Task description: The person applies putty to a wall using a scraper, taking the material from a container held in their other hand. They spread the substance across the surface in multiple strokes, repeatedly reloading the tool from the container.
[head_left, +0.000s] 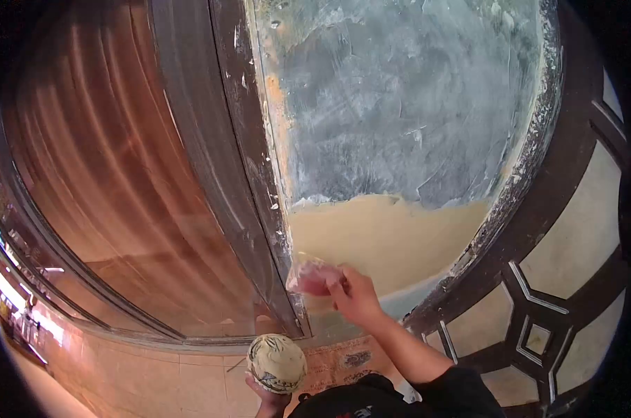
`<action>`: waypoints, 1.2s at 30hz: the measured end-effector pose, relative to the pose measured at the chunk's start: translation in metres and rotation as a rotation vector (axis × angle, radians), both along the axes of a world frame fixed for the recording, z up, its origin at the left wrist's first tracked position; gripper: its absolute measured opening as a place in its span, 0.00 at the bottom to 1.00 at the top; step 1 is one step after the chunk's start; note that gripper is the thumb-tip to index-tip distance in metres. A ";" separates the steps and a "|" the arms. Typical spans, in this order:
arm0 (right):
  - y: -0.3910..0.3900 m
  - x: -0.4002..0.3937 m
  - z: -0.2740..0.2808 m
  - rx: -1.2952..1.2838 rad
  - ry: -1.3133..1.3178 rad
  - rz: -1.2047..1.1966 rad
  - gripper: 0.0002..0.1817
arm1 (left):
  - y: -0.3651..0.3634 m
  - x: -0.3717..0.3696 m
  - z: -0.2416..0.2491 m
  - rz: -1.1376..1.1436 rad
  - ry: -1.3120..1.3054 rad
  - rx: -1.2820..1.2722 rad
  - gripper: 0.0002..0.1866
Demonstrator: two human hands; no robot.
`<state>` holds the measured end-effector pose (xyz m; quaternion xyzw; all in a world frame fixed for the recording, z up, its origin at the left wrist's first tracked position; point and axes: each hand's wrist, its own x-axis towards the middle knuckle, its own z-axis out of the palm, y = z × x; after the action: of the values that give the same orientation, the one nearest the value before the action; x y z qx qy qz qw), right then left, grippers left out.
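Observation:
My right hand (355,296) is closed around a reddish putty spreader (312,278), its edge smeared with cream paste. The spreader is at the left side of the wall panel, against or very near the dark door frame. A smooth cream coat of putty (385,237) covers the lower part of the panel. Above it the surface is patchy grey plaster (406,118). Low in the view, my left hand (268,398) holds up a round bowl (282,383) of cream putty, with dark marks on its side. The fingers under the bowl are mostly hidden.
A dark door frame (218,153) with white flecks borders the panel on the left, beside glass showing a reddish-brown curtain (113,160). On the right curves a dark lattice (531,313) with pale panes. Below is a tiled floor (197,380) with a stained patch near the wall.

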<state>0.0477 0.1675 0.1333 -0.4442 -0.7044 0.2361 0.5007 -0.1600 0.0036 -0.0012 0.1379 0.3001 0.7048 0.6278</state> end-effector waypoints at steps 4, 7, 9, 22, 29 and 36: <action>0.017 -0.001 0.073 0.126 -0.018 -0.055 0.10 | 0.005 0.004 0.004 -0.074 0.095 0.015 0.47; 0.023 0.010 0.092 0.025 -0.029 -0.209 0.11 | 0.010 0.005 -0.001 -0.106 0.003 0.005 0.48; 0.016 0.023 0.082 0.031 -0.044 -0.263 0.12 | 0.012 0.007 0.003 -0.120 0.019 0.047 0.50; 0.018 0.034 0.079 0.084 -0.144 -0.383 0.12 | 0.007 0.005 0.000 -0.048 0.006 -0.084 0.50; 0.015 0.011 0.090 0.302 -0.148 -0.260 0.12 | 0.008 0.009 0.008 -0.075 0.093 0.004 0.49; 0.011 0.082 0.087 0.058 -0.186 -0.526 0.14 | 0.007 0.007 0.007 -0.059 0.048 0.053 0.48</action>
<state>0.1294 0.1785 0.2204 -0.6171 -0.6142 0.0359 0.4906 -0.1531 0.0107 0.0062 0.1798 0.2922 0.6903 0.6370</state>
